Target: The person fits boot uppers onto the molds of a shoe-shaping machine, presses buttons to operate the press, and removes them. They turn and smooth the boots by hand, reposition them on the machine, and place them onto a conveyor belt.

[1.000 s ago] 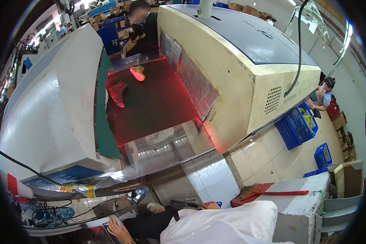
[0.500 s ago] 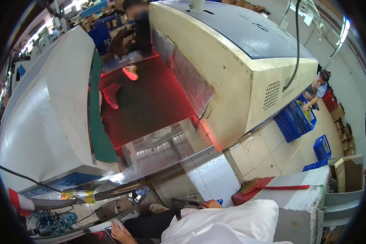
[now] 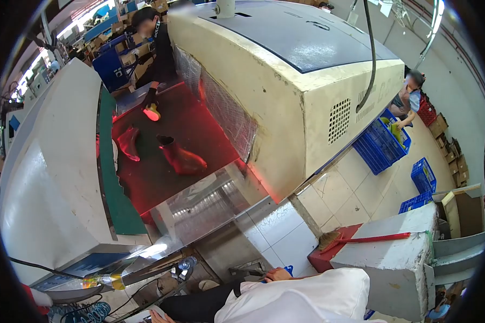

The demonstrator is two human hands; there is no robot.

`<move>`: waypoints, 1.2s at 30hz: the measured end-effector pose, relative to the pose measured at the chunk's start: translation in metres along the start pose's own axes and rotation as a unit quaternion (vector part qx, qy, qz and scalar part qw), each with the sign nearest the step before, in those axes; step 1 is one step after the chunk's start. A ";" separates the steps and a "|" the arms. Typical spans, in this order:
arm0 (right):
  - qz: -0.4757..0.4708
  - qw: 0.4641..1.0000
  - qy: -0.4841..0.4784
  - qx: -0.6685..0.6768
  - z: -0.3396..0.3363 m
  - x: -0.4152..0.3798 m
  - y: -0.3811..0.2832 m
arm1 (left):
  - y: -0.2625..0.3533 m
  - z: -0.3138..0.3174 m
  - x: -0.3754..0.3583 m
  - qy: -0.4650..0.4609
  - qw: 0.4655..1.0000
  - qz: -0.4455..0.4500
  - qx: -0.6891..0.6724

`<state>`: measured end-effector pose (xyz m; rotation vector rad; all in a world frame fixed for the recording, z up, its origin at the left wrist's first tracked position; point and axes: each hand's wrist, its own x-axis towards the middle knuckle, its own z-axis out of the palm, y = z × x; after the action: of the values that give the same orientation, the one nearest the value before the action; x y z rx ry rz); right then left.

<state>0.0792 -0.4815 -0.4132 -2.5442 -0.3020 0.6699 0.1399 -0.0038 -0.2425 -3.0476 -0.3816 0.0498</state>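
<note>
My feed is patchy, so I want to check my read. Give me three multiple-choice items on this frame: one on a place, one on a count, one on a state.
1. Where does the red-handled broom lie?
A. on the belt
B. on the grey block
C. in a blue crate

2. How many boots lie on the red-lit belt with no hand on them?
A. two
B. four
C. none

3. The yellow shoe at the belt's far end is:
A. lying untouched
B. under a co-worker's hand
C. inside a crate

Answers:
1. B, the broom rests across the block's top.
2. A, one boot lies near the middle and another by the left edge.
3. B, a dark hand reaches down onto the shoe.
</note>
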 end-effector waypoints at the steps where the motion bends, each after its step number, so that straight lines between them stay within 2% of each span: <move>1: -0.005 1.000 0.014 -0.002 0.006 0.000 0.002 | -0.003 0.006 -0.001 0.002 1.000 0.002 0.009; 4: 0.002 1.000 0.020 0.004 -0.003 0.000 -0.001 | -0.011 0.021 -0.002 0.020 1.000 0.008 0.006; 8: 0.010 1.000 0.012 0.003 -0.022 -0.003 -0.010 | -0.004 0.011 0.000 0.035 0.999 0.011 -0.006; 11: -0.001 0.999 0.029 -0.017 -0.012 -0.002 -0.005 | -0.004 0.013 -0.001 0.052 0.998 0.022 0.003; 14: 0.008 0.999 0.035 -0.006 -0.004 -0.002 -0.004 | -0.010 0.024 -0.003 0.053 0.991 0.050 0.114; 18: 0.004 1.000 -0.002 -0.026 -0.001 0.002 0.000 | -0.014 0.023 -0.003 0.053 0.996 0.041 0.059; 20: -0.025 0.997 0.076 -0.008 0.001 0.001 0.000 | -0.021 0.036 -0.003 0.042 0.996 0.032 0.069; 21: -0.040 0.993 0.115 0.001 0.001 0.000 0.000 | -0.025 0.043 -0.003 0.004 0.989 0.017 0.149; 26: -0.016 0.995 0.101 0.004 -0.002 0.000 -0.006 | -0.021 0.044 -0.001 0.078 0.996 -0.005 -0.032; 27: -0.009 0.995 0.097 -0.002 -0.002 0.000 -0.008 | -0.009 0.029 -0.001 0.057 0.998 -0.024 -0.025; 28: -0.017 0.996 0.084 -0.014 -0.007 0.002 -0.006 | 0.004 0.012 0.003 0.054 0.997 -0.023 -0.041; 30: 0.002 0.999 -0.002 -0.035 0.008 0.015 0.011 | 0.008 0.001 0.011 0.098 0.987 -0.008 -0.123; 31: -0.013 0.998 -0.049 -0.038 0.001 0.023 0.017 | -0.005 0.028 0.017 0.095 0.984 -0.056 -0.137; 32: -0.033 0.993 -0.099 -0.051 -0.007 0.036 0.022 | 0.003 0.007 0.015 0.100 0.988 -0.049 -0.107; 33: -0.058 0.984 -0.148 -0.075 -0.020 0.056 0.026 | -0.002 0.012 0.013 0.100 0.984 -0.078 -0.127; 35: -0.107 0.943 -0.268 -0.164 -0.052 0.108 0.021 | 0.008 -0.009 0.008 0.154 0.970 -0.086 -0.167; 36: -0.128 0.912 -0.322 -0.221 -0.064 0.144 0.005 | 0.002 0.009 0.002 0.213 0.961 -0.037 -0.171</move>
<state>0.2360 -0.4646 -0.4250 -2.5257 -1.1002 1.4570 0.1419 -0.0051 -0.2520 -3.2381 -0.5115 -0.7357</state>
